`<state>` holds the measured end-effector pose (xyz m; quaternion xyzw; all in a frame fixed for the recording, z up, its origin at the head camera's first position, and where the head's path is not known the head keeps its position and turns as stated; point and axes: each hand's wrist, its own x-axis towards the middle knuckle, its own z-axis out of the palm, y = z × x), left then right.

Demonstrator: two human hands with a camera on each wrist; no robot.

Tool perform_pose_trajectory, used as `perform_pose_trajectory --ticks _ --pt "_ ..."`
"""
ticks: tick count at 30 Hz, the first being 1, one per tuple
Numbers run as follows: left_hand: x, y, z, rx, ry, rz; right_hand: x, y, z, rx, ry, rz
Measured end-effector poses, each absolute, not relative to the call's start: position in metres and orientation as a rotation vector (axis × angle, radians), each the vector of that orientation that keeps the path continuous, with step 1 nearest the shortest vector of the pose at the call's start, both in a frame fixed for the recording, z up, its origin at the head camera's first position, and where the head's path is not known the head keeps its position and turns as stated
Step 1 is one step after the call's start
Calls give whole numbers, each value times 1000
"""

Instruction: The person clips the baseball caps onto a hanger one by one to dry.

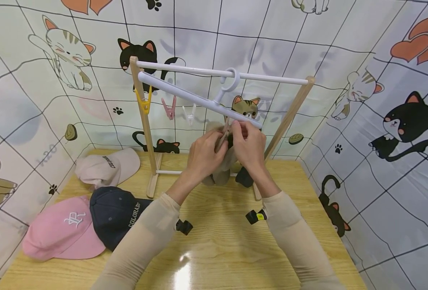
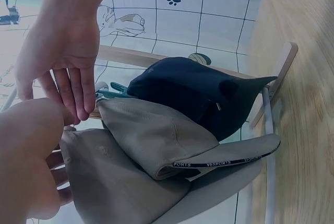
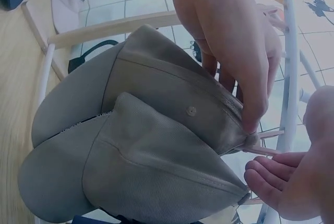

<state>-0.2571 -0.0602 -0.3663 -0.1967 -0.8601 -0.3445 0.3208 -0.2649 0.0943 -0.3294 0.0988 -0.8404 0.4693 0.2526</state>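
Note:
Under a white hanger [image 1: 195, 96] hang two grey-brown caps [image 2: 156, 135] and a navy cap [image 2: 182, 93]. My left hand [image 1: 206, 155] pinches the top of one grey-brown cap [image 3: 172, 93] between thumb and fingers. Against that cap's top is a pale pink clothespin [image 3: 261, 151]. Close by on the other side is my right hand [image 1: 249, 143], its fingertips near the clothespin; whether they grip it is hidden. In the left wrist view, the right hand's visible fingers [image 2: 83, 91] are fairly straight and point toward the cap.
Yellow [image 1: 145, 105], pink [image 1: 169, 108] and white clothespins [image 1: 190, 114] hang along the hanger's left part. A wooden rack [image 1: 146, 125] carries the white rod [image 1: 185, 68]. Beige [image 1: 101, 165], pink [image 1: 61, 229] and navy caps [image 1: 116, 213] lie at the table's left.

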Motion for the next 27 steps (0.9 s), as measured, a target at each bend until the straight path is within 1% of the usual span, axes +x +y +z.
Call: perform_pose_trajectory --ticks 13,19,27 --pt "-252 -75 -370 -583 -2379 -924 -262 103 -336 417 -2283 1168" --pt "-242 -87 -371 -587 -2395 -946 -260 106 -340 472 -2294 1154" --pt "-220 -114 -372 -549 -2428 -958 -253 106 -344 561 -2280 1174"
